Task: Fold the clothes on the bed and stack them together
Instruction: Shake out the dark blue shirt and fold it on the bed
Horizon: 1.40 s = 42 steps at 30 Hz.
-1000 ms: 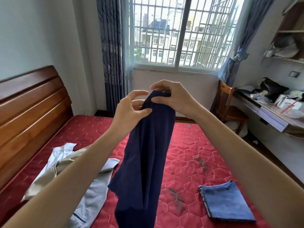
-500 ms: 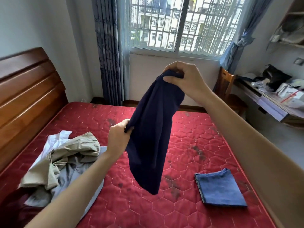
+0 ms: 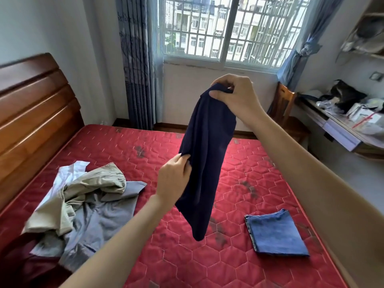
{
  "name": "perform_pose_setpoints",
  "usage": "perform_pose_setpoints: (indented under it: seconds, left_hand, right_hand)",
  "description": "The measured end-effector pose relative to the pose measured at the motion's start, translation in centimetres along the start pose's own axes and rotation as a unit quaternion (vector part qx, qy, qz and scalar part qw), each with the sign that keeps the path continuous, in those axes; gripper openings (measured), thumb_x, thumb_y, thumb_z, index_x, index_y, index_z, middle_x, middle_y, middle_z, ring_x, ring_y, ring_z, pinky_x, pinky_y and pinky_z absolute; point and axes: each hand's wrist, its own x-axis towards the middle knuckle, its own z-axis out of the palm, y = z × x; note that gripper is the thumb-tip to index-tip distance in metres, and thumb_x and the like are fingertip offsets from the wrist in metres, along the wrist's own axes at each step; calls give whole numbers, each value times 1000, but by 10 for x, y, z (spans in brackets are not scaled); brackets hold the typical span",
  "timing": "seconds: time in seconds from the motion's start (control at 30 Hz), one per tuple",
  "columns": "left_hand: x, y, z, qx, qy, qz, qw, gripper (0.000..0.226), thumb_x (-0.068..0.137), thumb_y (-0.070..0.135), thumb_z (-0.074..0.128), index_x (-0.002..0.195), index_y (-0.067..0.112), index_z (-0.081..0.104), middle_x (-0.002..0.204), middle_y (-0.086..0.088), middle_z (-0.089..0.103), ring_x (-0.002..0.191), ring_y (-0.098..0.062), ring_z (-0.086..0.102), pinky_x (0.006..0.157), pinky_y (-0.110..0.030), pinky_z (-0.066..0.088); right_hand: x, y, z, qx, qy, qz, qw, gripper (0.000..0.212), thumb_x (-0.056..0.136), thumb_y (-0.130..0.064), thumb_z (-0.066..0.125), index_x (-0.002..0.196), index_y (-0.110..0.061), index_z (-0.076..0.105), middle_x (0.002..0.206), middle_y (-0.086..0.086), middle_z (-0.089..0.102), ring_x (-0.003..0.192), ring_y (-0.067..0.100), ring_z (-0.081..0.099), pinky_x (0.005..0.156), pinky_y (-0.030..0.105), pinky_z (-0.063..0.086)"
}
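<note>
The mattress (image 3: 124,146) is bright red, quilted in a hexagon pattern with pale stitching, and it's got dark smudgy stains scattered around. The garment (image 3: 205,154) held up in the air is plain dark navy, no print. Over on the right there's a folded denim piece (image 3: 275,233) in faded mid-blue. The heap on the left mixes khaki trousers (image 3: 91,186), a grey-blue shirt (image 3: 108,213), something white (image 3: 68,173) and something maroon (image 3: 25,262). The headboard (image 3: 35,113) is reddish-brown wood. Curtains (image 3: 137,65) are dusty blue with a faint darker pattern, the walls (image 3: 52,28) white.
</note>
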Motion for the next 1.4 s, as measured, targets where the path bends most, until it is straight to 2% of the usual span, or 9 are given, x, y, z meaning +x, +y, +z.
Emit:
perform_pose_setpoints:
  seconds: [0.17, 0.33, 0.43, 0.6, 0.8, 1.0, 1.1, 1.2, 1.4]
  left_hand:
    - [-11, 32, 26, -26, -23, -116, 993, 52, 85, 40, 69, 120, 2, 58, 108, -11, 63, 94, -28, 63, 69, -34, 51]
    - [2, 22, 20, -10, 23, -139, 990, 17, 89, 14, 63, 99, 1, 63, 92, -13, 64, 81, -33, 62, 60, -34, 41]
    - [4, 2, 2, -29, 47, -99, 994, 14, 90, 10, 64, 82, -1, 65, 77, -15, 67, 67, -35, 63, 59, -28, 34]
    - [-4, -32, -40, -37, 42, -21, 998, 11, 85, 11, 72, 93, 3, 74, 87, -10, 74, 75, -28, 69, 70, -25, 41]
    - [-12, -28, -90, -164, -15, -99, 981, 10, 80, 16, 77, 90, 18, 78, 80, 12, 73, 73, 2, 63, 74, -7, 42]
    - [-45, -7, -117, -181, -90, -133, 970, 33, 69, 12, 84, 88, 35, 69, 75, 14, 72, 71, 0, 65, 68, -13, 47]
    - [-91, 4, -116, -183, -130, -202, 953, 43, 68, 9, 85, 101, 28, 64, 74, 6, 72, 69, -5, 66, 62, -16, 48]
    - [-140, 18, -121, -195, -156, -234, 940, 31, 66, 2, 85, 87, 19, 72, 80, -3, 72, 75, -19, 66, 73, -31, 53]
    - [-211, 65, -149, -280, -224, -225, 906, 26, 67, -2, 81, 72, 23, 77, 71, 6, 72, 66, -3, 63, 62, -14, 51]
  right_hand:
    - [-3, -7, 2, -20, 23, 10, 999, 12, 81, -22, 73, 92, -26, 72, 87, -18, 67, 86, -3, 60, 80, 18, 49]
    - [-13, -14, -10, -27, 29, -2, 999, 11, 80, -21, 73, 89, -28, 72, 85, -19, 67, 85, -3, 61, 77, 11, 46]
    - [-23, -13, -25, -38, 29, 2, 999, 13, 80, -19, 73, 93, -23, 72, 91, -11, 69, 91, 5, 63, 83, 21, 50]
    - [-48, 6, -45, -24, 35, 22, 999, 15, 80, -15, 74, 95, -17, 73, 97, -1, 72, 92, 7, 64, 85, 21, 50]
    - [-89, 7, -64, 9, 27, 21, 999, 16, 81, -14, 74, 96, -18, 73, 95, -5, 72, 90, 0, 62, 77, 9, 45]
    - [-137, 6, -80, 29, 13, 28, 999, 17, 80, -10, 75, 95, -16, 73, 93, -2, 72, 88, 7, 64, 78, 13, 47]
    - [-181, 13, -82, 17, -32, 35, 999, 14, 80, -10, 75, 93, -15, 73, 92, 0, 72, 88, 11, 65, 81, 19, 49]
    - [-223, 17, -94, 14, -61, 24, 998, 13, 79, -15, 77, 90, -21, 72, 87, -13, 70, 80, -1, 63, 77, 15, 46]
    - [-272, 5, -128, 53, -75, 3, 996, 15, 77, -12, 77, 89, -20, 73, 87, -12, 71, 82, 0, 63, 79, 18, 48]
